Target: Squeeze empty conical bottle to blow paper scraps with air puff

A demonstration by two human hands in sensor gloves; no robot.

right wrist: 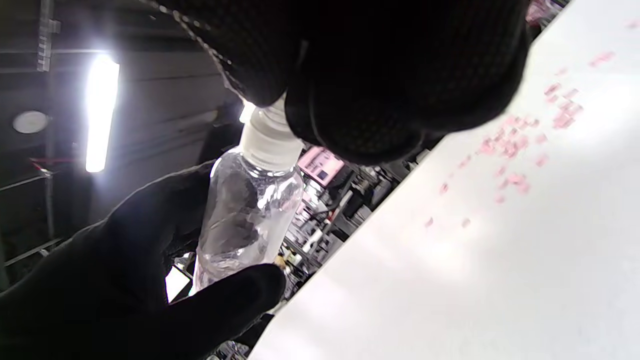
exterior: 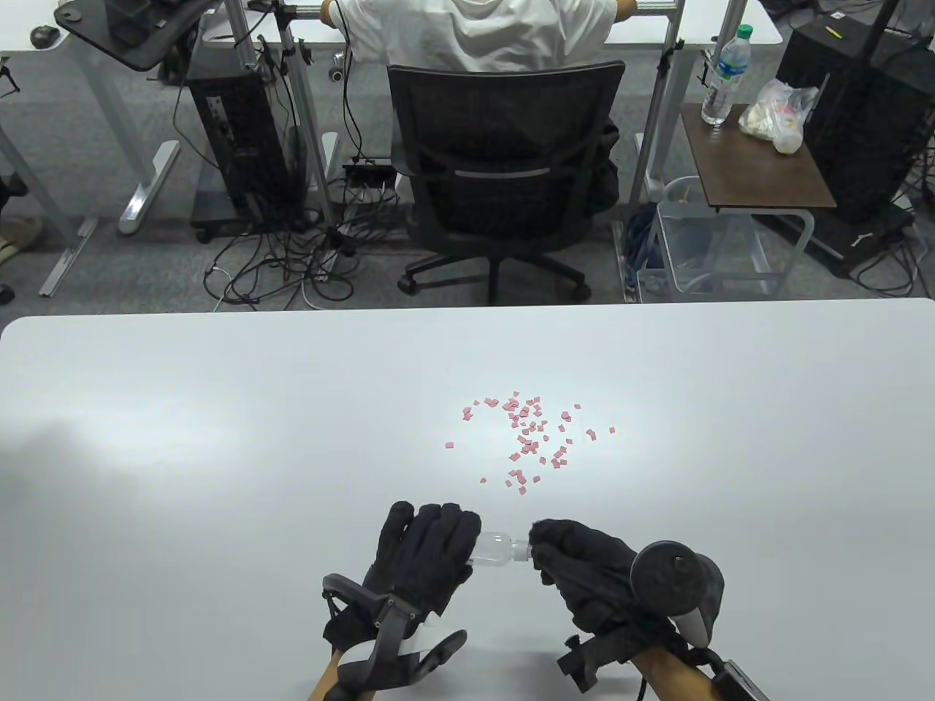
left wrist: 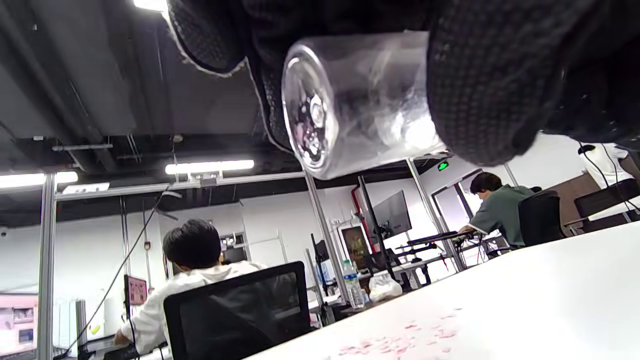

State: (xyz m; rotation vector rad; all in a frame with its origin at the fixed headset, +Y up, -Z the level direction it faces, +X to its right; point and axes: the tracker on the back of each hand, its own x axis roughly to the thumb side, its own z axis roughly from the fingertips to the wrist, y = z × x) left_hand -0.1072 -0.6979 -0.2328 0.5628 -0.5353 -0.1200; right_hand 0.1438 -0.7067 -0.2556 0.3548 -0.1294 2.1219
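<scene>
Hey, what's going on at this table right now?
A person in black sensor gloves holds a small clear bottle sideways above the white table. The left hand grips its body, while the right hand pinches the white cap. Pink paper scraps lie scattered farther out on the table, beyond the hands.

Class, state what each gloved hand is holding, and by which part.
Both hold the clear bottle: the left hand grips its body, and the right hand pinches its white cap.
</scene>
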